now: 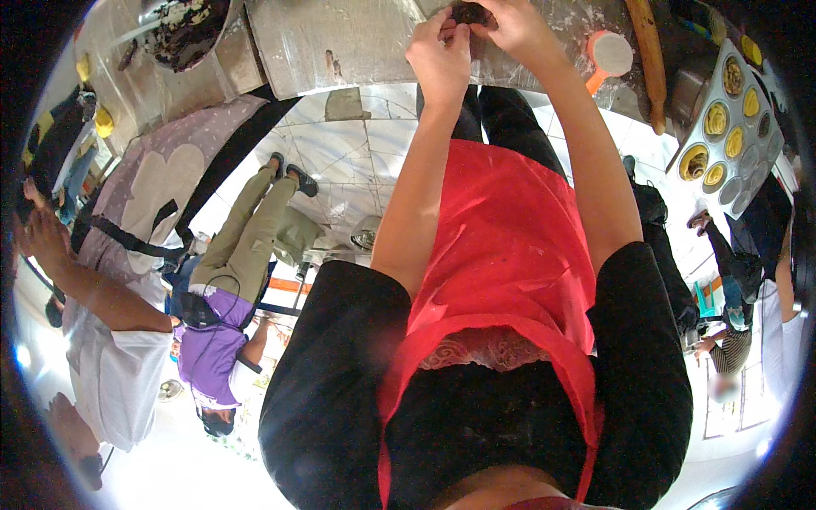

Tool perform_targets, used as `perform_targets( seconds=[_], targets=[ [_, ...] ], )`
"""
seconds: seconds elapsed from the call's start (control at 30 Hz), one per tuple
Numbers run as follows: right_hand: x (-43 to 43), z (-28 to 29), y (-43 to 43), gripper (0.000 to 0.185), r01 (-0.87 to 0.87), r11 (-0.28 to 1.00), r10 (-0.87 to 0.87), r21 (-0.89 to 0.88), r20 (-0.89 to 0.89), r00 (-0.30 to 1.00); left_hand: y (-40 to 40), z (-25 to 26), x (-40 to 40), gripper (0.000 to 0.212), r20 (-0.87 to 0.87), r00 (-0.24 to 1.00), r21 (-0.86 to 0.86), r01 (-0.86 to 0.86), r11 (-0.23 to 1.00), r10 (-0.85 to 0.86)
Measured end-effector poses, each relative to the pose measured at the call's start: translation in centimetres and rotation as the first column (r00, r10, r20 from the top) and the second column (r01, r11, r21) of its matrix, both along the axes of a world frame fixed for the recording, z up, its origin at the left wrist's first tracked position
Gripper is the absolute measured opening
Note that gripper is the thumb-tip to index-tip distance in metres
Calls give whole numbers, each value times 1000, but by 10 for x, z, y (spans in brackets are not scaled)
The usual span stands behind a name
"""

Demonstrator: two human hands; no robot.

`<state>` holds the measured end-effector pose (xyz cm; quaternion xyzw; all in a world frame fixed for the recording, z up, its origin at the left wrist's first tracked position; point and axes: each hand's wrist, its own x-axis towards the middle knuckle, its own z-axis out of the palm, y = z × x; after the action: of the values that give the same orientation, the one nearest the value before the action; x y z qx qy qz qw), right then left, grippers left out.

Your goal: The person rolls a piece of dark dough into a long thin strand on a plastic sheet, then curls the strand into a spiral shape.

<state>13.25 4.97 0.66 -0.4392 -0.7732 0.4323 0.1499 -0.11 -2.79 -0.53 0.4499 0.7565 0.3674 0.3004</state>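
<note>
At the top edge, my left hand (440,57) and my right hand (517,30) meet around a dark brown lump of what looks like dough (468,13). Fingers of both hands press on it, and part of it is hidden by them or cut off by the frame. They are over a worktop (338,48) covered in clear plastic film and dusted with white powder. Right of my right forearm lies an orange measuring cup (611,53) with white powder in it. A wooden rolling pin (649,64) rests beyond the cup.
A muffin tin (752,172) at the right holds yellow and dark swirled portions in several cups. At the upper left stands a bowl (223,25) of dark crumbly mixture with a pale utensil. A co-worker's hand (44,233) is at the far left. Other people stand behind.
</note>
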Motion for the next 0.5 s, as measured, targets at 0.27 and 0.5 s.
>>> perform_targets(
  seconds=[0.27,0.5],
  targets=[
    [-7,7,-3,38,133,892,-258,-432,-245,935,-2,-13,-9,24,241,967,-28,-78,997,82],
    [-1,-15,-11,34,80,775,-422,-626,-420,803,1,-22,-17,19,459,868,-120,-153,981,191]
  ],
)
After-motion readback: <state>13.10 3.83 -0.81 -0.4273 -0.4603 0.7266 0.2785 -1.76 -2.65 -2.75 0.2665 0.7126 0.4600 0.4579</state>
